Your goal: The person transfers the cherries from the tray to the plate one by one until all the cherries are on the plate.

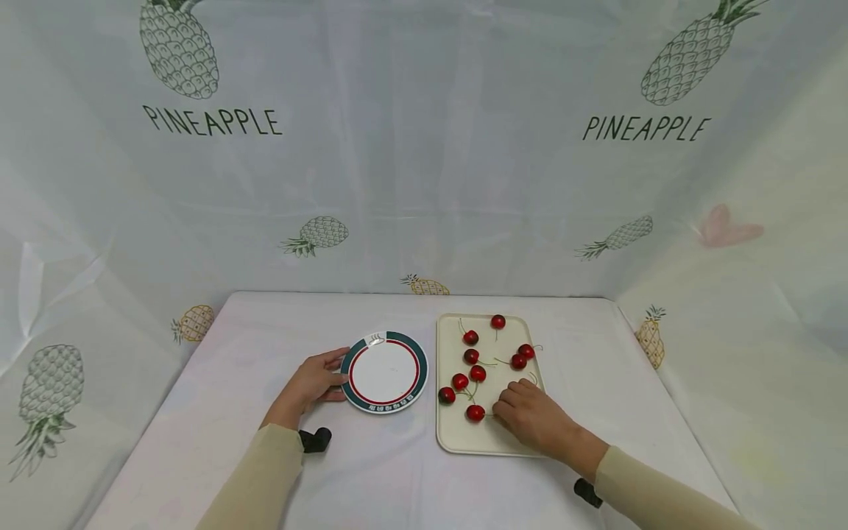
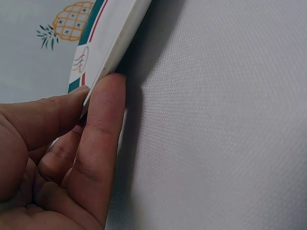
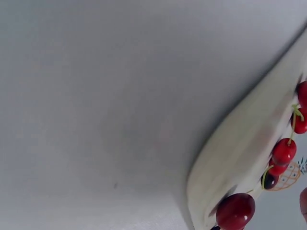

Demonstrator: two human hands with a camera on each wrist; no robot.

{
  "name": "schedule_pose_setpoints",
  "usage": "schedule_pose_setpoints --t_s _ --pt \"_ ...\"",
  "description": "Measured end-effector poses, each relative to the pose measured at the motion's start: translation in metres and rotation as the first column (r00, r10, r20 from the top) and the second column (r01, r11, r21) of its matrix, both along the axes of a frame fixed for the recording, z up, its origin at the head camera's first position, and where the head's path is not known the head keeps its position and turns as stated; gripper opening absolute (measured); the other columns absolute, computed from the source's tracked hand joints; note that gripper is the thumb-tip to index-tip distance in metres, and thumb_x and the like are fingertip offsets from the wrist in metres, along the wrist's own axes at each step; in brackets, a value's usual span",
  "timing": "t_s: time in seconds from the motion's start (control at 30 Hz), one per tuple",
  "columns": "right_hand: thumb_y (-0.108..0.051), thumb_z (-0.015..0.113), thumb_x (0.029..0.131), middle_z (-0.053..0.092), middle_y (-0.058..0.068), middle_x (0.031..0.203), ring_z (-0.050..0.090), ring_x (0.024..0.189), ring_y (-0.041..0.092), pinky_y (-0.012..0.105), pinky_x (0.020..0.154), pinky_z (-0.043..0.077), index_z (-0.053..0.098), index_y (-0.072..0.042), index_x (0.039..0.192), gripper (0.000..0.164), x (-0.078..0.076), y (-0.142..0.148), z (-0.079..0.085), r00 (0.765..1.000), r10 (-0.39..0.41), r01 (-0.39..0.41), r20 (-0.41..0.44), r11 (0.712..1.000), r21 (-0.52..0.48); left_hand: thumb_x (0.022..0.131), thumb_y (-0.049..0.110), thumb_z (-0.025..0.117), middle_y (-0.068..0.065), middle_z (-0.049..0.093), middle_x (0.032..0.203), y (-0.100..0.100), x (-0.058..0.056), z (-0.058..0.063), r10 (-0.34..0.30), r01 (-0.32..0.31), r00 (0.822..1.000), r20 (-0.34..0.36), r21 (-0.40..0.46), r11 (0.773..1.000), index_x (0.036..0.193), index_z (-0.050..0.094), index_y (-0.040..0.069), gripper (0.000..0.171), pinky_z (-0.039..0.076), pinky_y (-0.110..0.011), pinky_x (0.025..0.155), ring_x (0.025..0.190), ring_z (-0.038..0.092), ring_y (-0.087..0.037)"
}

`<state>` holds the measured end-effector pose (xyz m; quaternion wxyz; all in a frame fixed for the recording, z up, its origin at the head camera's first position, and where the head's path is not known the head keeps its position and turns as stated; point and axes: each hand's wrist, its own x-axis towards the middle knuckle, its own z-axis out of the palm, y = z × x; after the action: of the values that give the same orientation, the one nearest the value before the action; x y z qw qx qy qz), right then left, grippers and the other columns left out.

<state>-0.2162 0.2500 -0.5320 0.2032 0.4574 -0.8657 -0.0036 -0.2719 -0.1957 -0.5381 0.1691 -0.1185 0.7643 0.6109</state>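
In the head view, my left hand (image 1: 316, 383) holds the left rim of a round white plate (image 1: 384, 372) with a green border and red ring. The left wrist view shows the thumb and a finger pinching the rim (image 2: 125, 43), thumb on the upper face and finger beneath. My right hand (image 1: 535, 418) is low over the right part of a cream tray (image 1: 457, 440), fingers bent downward. A red cherry (image 1: 475, 413) lies just left of its fingertips, its stem running toward them. Another stem (image 1: 533, 377) shows behind the knuckles. I cannot tell what these fingers hold.
Several more cherries with stems lie on the tray, among them a cherry (image 1: 498, 322) near its far edge and a dark red cherry (image 1: 447, 395) by its left edge. Plate and tray stand side by side on a white-covered table (image 1: 371, 478). A pineapple-print curtain (image 1: 424, 147) hangs behind.
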Motion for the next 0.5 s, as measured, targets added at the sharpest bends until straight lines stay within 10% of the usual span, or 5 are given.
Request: schedule_pose_setpoints --t_s 0.5 --pt "-0.013 0.087 0.083 0.067 -0.008 0.086 0.056 0.080 0.011 0.027 0.073 0.048 0.070 -0.017 0.096 0.021 -0.002 -0.002 0.016 0.999 -0.030 0.032 0.024 0.997 -0.077 0.097 -0.005 0.068 -0.023 0.045 0.162 -0.001 -0.001 -0.001 0.004 -0.004 1.000 0.003 0.015 1.000 0.160 0.048 0.016 0.069 0.067 -0.037 0.074 0.083 0.075 -0.020"
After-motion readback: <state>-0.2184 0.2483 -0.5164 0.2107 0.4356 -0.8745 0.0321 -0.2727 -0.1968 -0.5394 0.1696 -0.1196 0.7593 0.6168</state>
